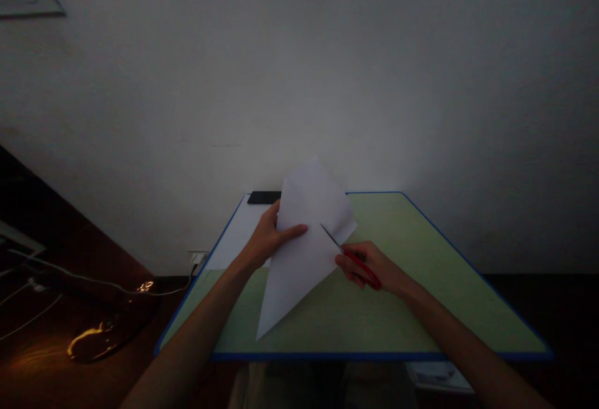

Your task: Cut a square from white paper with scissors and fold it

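A white sheet of paper (299, 265) is held up above the table, tilted, with one corner pointing down toward the near edge. My left hand (271, 234) grips its left side, thumb on the front and the other fingers mostly hidden behind. In my right hand (367, 262) is a pair of scissors (360, 264) with red handles. Their blade lies across the right part of the paper, pointing up and left. Whether the lower blade is behind the sheet I cannot tell.
The pale green table (397, 322) has a blue edge and stands against a grey wall (327, 72). A black phone-like slab (262, 197) and another white sheet (234, 240) lie at its back left. A white cable (116, 287) runs to a wall socket (198, 258) on the left.
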### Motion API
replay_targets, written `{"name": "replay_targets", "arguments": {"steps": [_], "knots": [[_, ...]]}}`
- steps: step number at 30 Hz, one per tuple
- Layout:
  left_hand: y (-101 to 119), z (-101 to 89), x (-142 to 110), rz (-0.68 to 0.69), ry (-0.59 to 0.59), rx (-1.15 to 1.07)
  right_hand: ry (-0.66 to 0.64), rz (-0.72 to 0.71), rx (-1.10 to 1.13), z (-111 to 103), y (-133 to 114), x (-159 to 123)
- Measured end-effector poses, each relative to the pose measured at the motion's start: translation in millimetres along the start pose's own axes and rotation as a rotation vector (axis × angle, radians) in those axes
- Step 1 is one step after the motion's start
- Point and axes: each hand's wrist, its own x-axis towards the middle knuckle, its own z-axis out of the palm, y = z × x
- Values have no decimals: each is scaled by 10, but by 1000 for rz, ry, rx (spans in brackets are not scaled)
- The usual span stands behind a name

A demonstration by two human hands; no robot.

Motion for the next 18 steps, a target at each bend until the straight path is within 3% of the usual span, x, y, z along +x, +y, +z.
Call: {"name": "replay_targets", "arguments": {"steps": [18], "knots": [[39,16,-11,-2,20,3,-19,-36,36,10,4,3]]}}
